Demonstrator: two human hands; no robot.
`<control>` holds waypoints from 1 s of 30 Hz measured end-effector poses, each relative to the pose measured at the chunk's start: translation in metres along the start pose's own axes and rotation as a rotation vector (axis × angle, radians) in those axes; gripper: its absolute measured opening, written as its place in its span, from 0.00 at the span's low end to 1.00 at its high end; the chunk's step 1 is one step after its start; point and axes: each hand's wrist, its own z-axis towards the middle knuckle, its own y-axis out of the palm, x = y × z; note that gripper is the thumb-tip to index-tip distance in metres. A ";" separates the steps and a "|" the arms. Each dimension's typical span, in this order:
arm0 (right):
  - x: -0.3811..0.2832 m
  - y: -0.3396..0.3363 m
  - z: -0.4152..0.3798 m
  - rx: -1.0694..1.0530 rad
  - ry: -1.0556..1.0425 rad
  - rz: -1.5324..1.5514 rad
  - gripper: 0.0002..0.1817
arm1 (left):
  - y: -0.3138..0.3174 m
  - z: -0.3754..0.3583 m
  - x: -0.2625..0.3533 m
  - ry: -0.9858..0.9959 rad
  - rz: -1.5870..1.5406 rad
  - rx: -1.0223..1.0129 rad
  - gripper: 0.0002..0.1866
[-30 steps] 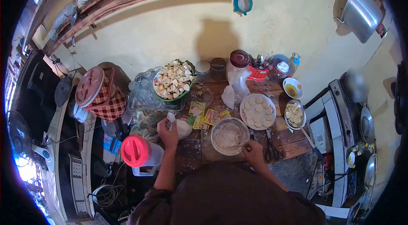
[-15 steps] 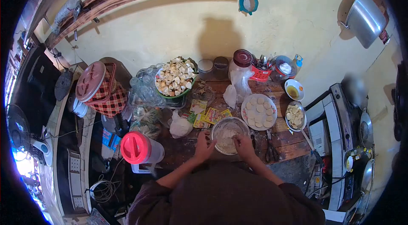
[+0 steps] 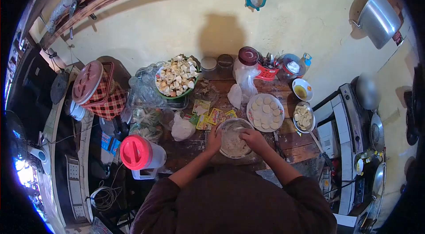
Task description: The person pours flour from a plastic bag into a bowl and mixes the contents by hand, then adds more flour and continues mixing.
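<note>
A metal bowl (image 3: 236, 155) holding a pale floury mixture (image 3: 233, 142) stands at the table's front edge. My left hand (image 3: 214, 140) is closed at the bowl's left rim. Over the right side of the mixture, my right hand (image 3: 253, 140) has its fingers pinched together; whatever they hold is too small to make out. Just behind the bowl lies a floral plate (image 3: 253, 124) bearing several flat round dough pieces (image 3: 266, 109). Colourful seasoning packets (image 3: 217, 116) and a white plastic bag (image 3: 183, 128) are to the bowl's left.
A pan of pale slices (image 3: 303, 117) and a small bowl of yellow liquid (image 3: 302, 90) stand at the right. A heaped green basin (image 3: 196, 86) is at the back left, a pink-lidded pitcher (image 3: 155, 155) at the front left. Scissors lie partly hidden beside my right arm.
My left hand has come onto the bowl's left rim. My right hand has shifted up over the mixture. The whole view has moved slightly.
</note>
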 end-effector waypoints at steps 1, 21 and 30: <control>0.004 0.005 -0.001 -0.057 0.095 -0.031 0.10 | -0.001 -0.001 -0.004 -0.062 -0.054 0.007 0.19; -0.008 0.062 -0.017 0.133 0.765 0.003 0.09 | 0.012 -0.014 0.024 -0.080 -0.042 0.132 0.16; -0.004 0.029 0.020 0.397 0.952 0.543 0.03 | 0.005 -0.011 0.020 -0.091 0.007 0.035 0.19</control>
